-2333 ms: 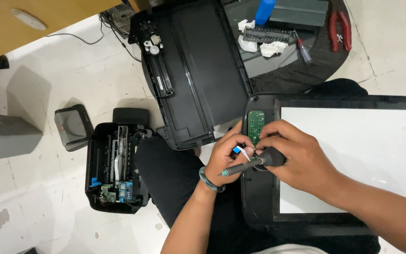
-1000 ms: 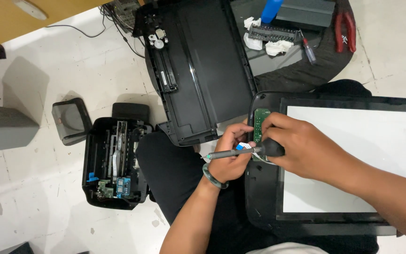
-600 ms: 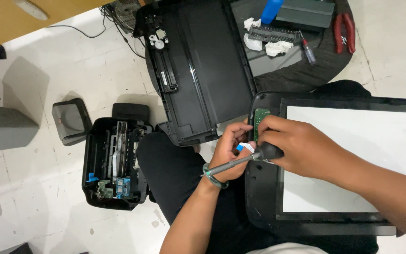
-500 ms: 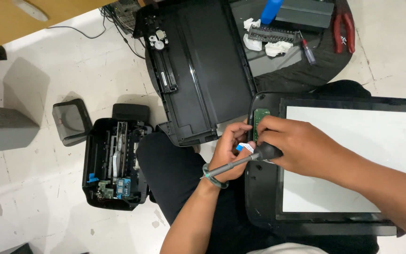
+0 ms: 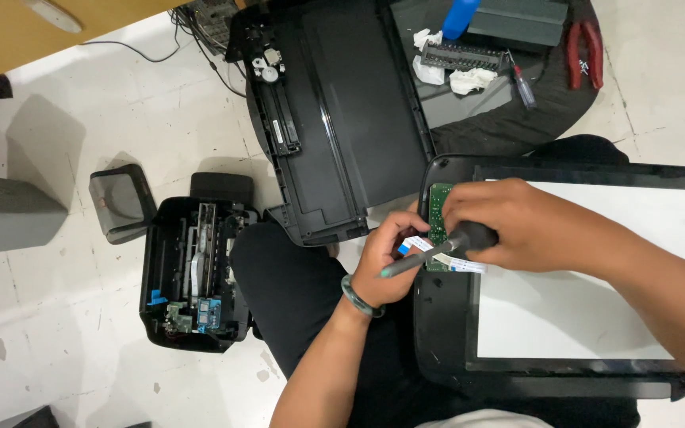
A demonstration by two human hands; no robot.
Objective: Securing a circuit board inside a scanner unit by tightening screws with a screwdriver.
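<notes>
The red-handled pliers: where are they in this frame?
In the head view the red-handled pliers lie at the top right, on the dark mat, just right of a small screwdriver and well above the scanner lid on the person's lap.

A slim screwdriver with a black handle and grey metal shaft (image 5: 438, 252) lies nearly level, its handle wrapped in the right hand (image 5: 517, 226) and its tip slanting down-left against the left hand (image 5: 386, 265). Just under both hands a small green rectangular circuit board (image 5: 438, 208) sits upright-long in the left edge of a black flatbed scanner lid with a white panel (image 5: 596, 317). A thin white ribbon cable with a blue end (image 5: 412, 245) lies pinched at the left hand's fingertips.
</notes>
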